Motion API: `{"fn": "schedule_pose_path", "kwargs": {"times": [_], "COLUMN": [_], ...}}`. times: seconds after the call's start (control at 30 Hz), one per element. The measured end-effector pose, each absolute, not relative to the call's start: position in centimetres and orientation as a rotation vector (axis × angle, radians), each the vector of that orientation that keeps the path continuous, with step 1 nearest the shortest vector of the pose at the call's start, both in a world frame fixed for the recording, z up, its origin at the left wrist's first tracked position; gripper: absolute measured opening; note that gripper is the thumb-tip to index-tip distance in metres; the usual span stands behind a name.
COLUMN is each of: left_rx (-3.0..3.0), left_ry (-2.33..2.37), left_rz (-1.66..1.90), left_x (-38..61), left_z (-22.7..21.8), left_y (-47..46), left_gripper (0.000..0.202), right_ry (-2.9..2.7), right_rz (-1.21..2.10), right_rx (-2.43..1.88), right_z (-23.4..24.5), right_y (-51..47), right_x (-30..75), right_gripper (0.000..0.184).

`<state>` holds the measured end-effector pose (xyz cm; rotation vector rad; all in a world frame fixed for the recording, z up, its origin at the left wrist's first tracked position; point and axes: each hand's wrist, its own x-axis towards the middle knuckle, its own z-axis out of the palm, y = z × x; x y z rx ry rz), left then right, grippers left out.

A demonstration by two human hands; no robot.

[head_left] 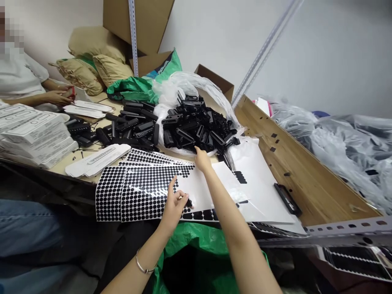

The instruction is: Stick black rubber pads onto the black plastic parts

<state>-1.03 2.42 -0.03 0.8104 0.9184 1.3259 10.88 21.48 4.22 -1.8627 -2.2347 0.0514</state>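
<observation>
My left hand (175, 204) hovers over a sheet of round black stickers (143, 192), one finger raised and the others drawn in toward the thumb. A small black piece (189, 202) shows at its fingertips; its exact kind is too small to tell. My right hand (202, 159) reaches to the near edge of a heap of black plastic parts (196, 122), in a clear plastic bag (214, 85). One finger of it stretches toward the parts, and its other fingers are mostly hidden. Beneath my forearms lies a white backing sheet (202, 192).
Stacked white boxes (39, 134) and flat white cartons (98, 159) lie left. Another person's hands (59, 96) hold a reddish item. A single black part (287, 199) rests near the wooden board (294, 171) at right. A green bag (196, 234) hangs below the table edge.
</observation>
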Motion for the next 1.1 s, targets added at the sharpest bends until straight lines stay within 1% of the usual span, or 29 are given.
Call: {"fn": "schedule_pose_path", "kwargs": {"times": [0.1,0.33,0.43,0.5,0.57,0.67,0.77,0.83,1.0,1.1], "left_rx": [0.752,0.637,0.633,0.629,0.652,0.789,0.934,0.982,1.013,0.997], "left_ry": [0.794,0.758,0.76,0.769,0.786,0.805,0.794,0.769,0.784,0.829], "left_rz": [1.259,1.191,1.175,1.154,1.106,1.043,1.026,0.999,1.011,1.043], "left_x": [-1.8,-3.0,-2.6,-2.1,-1.4,-0.6,-0.4,-0.5,-1.0,-1.1], "left_z": [0.5,1.6,1.7,1.5,1.0,0.2,-0.6,-1.0,-1.2,-1.0], "left_y": [2.5,2.9,2.8,2.7,2.8,3.0,3.4,3.6,3.8,3.9], "left_gripper": [0.066,0.065,0.063,0.06,0.056,0.047,0.039,0.037,0.036,0.037], "right_ry": [-2.242,-2.268,-2.274,-2.258,-2.221,-2.147,-2.082,-2.086,-2.221,-2.286], "right_rz": [-0.032,-0.161,-0.176,-0.156,-0.114,-0.057,-0.055,-0.066,-0.173,-0.327], "right_rx": [-1.879,-1.859,-1.869,-1.907,-1.969,-2.066,-2.14,-2.164,-2.085,-1.93], "right_z": [3.7,5.7,6.3,6.0,5.2,3.9,3.3,3.4,4.6,5.5], "right_y": [22.3,20.8,20.2,20.2,20.5,21.5,22.5,22.9,22.0,19.9], "right_x": [10.3,12.6,13.0,12.5,11.6,10.1,9.2,9.1,9.6,9.9], "right_gripper": [0.043,0.041,0.037,0.036,0.039,0.04,0.039,0.037,0.028,0.023]}}
